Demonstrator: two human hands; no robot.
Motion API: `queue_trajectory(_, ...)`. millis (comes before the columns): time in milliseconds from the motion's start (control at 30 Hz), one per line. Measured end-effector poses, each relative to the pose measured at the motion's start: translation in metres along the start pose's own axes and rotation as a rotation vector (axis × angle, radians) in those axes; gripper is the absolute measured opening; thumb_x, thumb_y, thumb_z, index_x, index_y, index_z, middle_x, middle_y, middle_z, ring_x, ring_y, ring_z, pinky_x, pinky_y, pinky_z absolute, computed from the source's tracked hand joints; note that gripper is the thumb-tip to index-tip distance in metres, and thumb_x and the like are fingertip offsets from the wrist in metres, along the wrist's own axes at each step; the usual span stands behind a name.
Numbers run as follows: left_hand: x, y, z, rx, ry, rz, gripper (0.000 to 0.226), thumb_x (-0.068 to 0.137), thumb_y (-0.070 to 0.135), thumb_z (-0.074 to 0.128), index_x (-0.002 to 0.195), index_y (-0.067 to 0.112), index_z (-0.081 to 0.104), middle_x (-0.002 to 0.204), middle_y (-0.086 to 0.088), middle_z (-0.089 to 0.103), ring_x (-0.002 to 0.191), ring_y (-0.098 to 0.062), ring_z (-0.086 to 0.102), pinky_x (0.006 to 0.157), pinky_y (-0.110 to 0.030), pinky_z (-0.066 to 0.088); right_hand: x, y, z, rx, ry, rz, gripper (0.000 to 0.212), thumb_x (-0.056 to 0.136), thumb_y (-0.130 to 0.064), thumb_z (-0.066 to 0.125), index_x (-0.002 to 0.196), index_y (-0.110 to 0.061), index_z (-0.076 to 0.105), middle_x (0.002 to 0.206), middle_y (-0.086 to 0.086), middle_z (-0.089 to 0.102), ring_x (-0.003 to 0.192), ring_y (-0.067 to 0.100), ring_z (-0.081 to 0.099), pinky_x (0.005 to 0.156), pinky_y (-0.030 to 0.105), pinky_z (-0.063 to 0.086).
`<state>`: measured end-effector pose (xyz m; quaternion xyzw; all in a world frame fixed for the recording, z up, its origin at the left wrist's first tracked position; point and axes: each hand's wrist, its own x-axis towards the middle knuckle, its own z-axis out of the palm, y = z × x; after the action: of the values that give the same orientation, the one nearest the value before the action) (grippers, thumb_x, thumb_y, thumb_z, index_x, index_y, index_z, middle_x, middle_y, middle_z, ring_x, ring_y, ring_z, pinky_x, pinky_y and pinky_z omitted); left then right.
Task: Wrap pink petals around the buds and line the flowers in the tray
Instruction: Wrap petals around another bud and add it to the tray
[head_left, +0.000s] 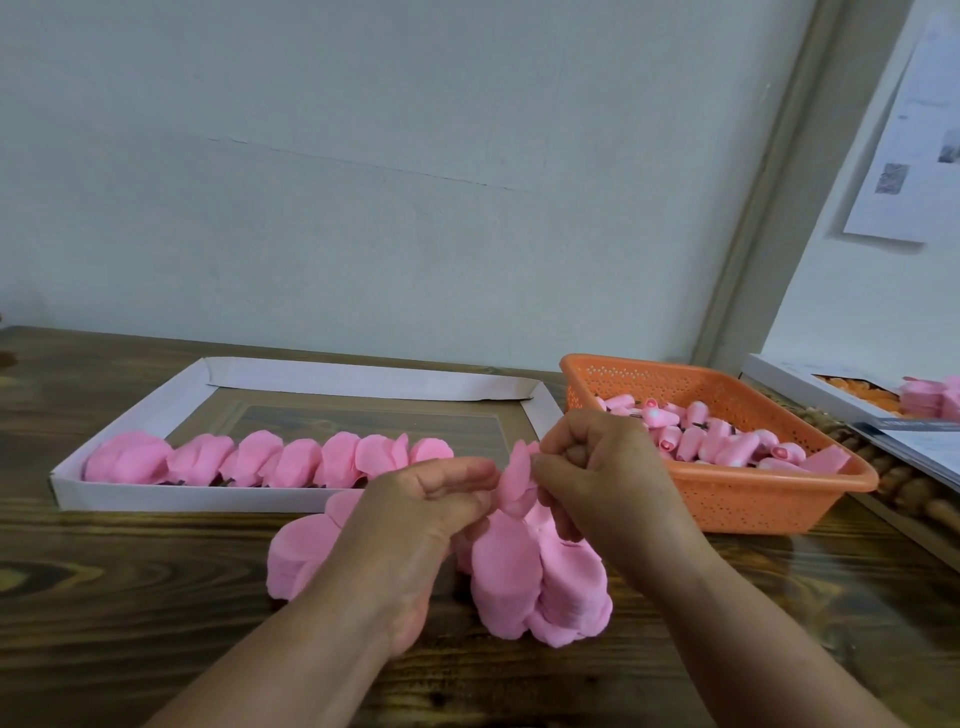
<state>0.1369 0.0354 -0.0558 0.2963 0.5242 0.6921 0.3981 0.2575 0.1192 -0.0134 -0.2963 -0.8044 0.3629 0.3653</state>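
Both hands pinch one pink petal (511, 480) above the petal stacks (540, 582) on the table (130, 597) — left hand (415, 525) and right hand (597, 478) with fingers curled — beside the flower-lined tray (171, 499).

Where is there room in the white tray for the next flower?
The white tray has bare floor behind the row of wrapped flowers, up to its far wall, and a small gap at the row's right end. The front strip is crowded with flowers. On the table, bare wood lies left of the petal stacks.
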Motion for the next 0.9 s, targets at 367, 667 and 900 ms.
queue_trajectory(367,-0.003,0.006,-0.002,-0.004,-0.171,0.007,0.035,0.070,0.021,0.065,0.103,0.014,0.075,0.100,-0.009,0.075,0.099,-0.026,0.070,0.089,-0.040,0.054,-0.002,-0.011,-0.005,0.094,-0.189,-0.010,0.015,0.085,0.006,0.054,0.074,-0.003,0.054,0.048,0.013,0.055,0.032,0.013,0.045,0.037,0.019,0.036)
queue_trajectory(667,-0.006,0.011,-0.004,-0.094,-0.342,-0.090,0.024,0.071,0.022,0.064,0.088,0.013,0.079,0.089,-0.011,0.074,0.080,-0.020,0.070,0.071,-0.027,0.058,0.003,-0.001,-0.010,0.203,-0.253,0.005,0.014,0.084,0.006,0.057,0.075,-0.004,0.056,0.044,0.005,0.055,0.034,0.015,0.045,0.038,0.021,0.036)
queue_trajectory(900,-0.010,0.018,-0.002,-0.128,-0.526,-0.050,0.031,0.089,0.018,0.058,0.061,0.014,0.071,0.074,-0.004,0.061,0.081,-0.018,0.060,0.079,-0.027,0.050,0.010,-0.003,-0.025,0.384,-0.452,0.087,0.023,0.067,-0.012,0.072,0.086,-0.005,0.062,0.053,0.009,0.059,0.035,0.015,0.040,0.036,0.016,0.032)
